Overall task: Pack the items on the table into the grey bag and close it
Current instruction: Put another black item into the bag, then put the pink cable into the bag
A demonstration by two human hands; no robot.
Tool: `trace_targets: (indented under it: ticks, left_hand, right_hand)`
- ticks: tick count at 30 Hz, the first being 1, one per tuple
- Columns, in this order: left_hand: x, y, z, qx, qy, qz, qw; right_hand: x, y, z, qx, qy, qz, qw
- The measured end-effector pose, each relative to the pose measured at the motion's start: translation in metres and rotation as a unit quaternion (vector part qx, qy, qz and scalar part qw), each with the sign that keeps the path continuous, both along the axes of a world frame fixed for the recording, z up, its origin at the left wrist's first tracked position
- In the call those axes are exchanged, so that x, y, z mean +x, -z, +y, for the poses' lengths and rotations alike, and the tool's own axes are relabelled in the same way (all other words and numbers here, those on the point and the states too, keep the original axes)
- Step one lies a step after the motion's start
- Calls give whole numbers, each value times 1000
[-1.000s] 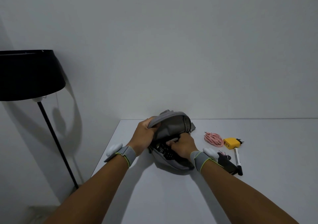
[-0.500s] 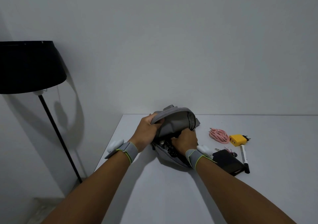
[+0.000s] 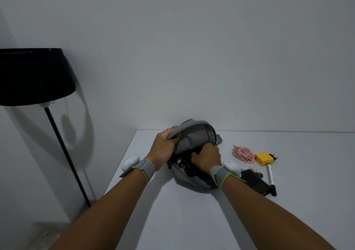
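Gripping the grey bag (image 3: 194, 136) by its raised flap, the left hand (image 3: 163, 149) pinches fabric. The right hand (image 3: 206, 157) curls inside the opening; what it holds is hidden.

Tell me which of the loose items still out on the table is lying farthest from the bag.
The yellow charger, the only yellow item, lies farthest right of the grey bag, beyond the pink cable, the marker and the black case.

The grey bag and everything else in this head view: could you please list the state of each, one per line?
grey bag: open, flap held up
left hand: gripping the bag's flap
right hand: fingers inside the bag's opening
pink cable: coiled, on the table
yellow charger: lying on the table, unpacked
marker: capped, lying flat
black case: lying flat, unpacked
floor lamp: off
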State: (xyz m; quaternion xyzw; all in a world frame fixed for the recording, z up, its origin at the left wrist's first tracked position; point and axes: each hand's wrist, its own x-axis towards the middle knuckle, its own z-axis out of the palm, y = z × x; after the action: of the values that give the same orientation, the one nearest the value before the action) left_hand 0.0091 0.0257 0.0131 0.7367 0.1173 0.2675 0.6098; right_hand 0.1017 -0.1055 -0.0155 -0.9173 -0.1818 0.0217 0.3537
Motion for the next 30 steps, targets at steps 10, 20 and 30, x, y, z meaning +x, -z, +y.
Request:
trace_targets:
  ticks: [10, 20, 30]
  left_hand:
    - [6, 1, 3, 19, -24, 15, 999]
    - [17, 5, 13, 35, -44, 21, 998]
    - [32, 4, 14, 11, -42, 20, 999]
  right_hand:
    - [21, -15, -29, -15, 7, -38, 999]
    - [50, -41, -65, -43, 51, -59, 996]
    - [72, -31, -95, -180, 81, -57, 979]
